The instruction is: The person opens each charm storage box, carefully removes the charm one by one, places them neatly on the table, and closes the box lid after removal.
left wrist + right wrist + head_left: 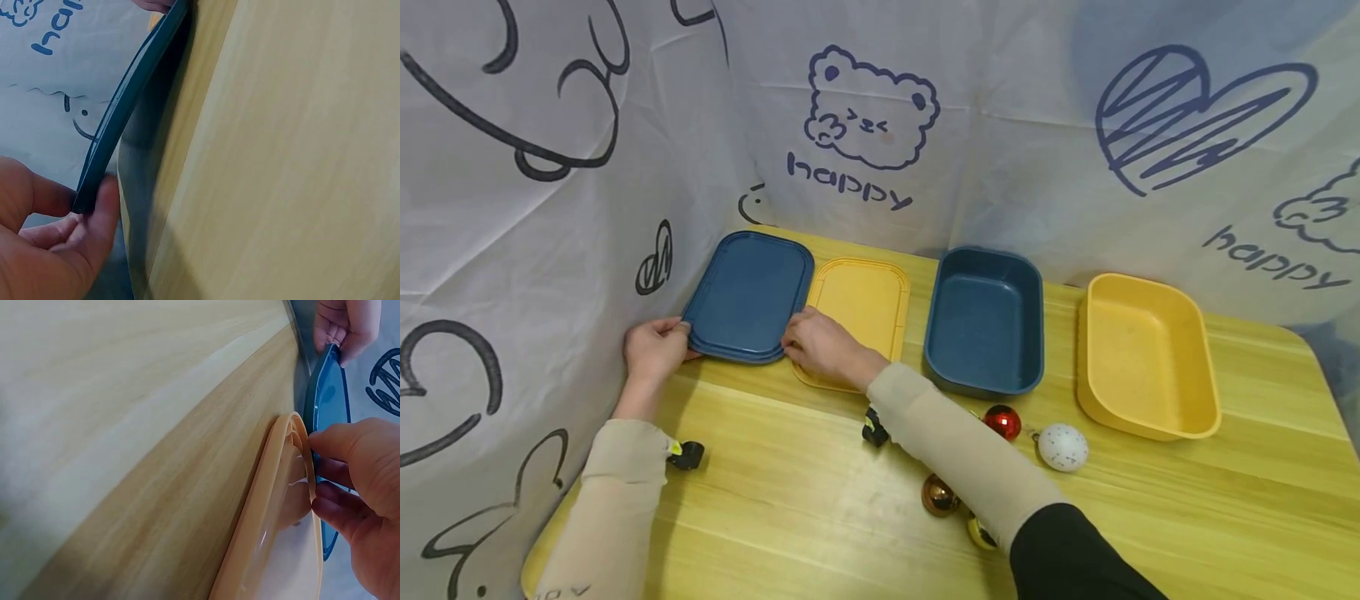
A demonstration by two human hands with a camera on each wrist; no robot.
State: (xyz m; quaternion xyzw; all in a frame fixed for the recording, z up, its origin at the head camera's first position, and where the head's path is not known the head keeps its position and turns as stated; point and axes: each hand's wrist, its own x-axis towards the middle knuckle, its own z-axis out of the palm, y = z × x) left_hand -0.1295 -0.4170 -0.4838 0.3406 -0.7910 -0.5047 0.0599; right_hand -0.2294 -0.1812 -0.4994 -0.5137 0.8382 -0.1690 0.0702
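Observation:
A dark blue lid (751, 292) lies at the back left, its near edge lifted a little off the table. My left hand (655, 354) pinches its near left corner between thumb and fingers, as the left wrist view (56, 237) shows up close. At its right edge my right hand (827, 346) grips the same lid with thumb and fingertips. Beneath that hand, in the head view, is a yellow lid (865, 300), flat beside the blue one. The right wrist view shows the yellow lid's rim (265, 506) close against the right fingers; whether they touch it is hard to tell.
A deep blue box (985, 325) and a yellow box (1150, 358) stand open to the right. Near the right forearm lie a red ball (1002, 422), a white speckled ball (1062, 447), a brown shiny ball (939, 495) and a gold one (981, 533). Cloth walls border the table.

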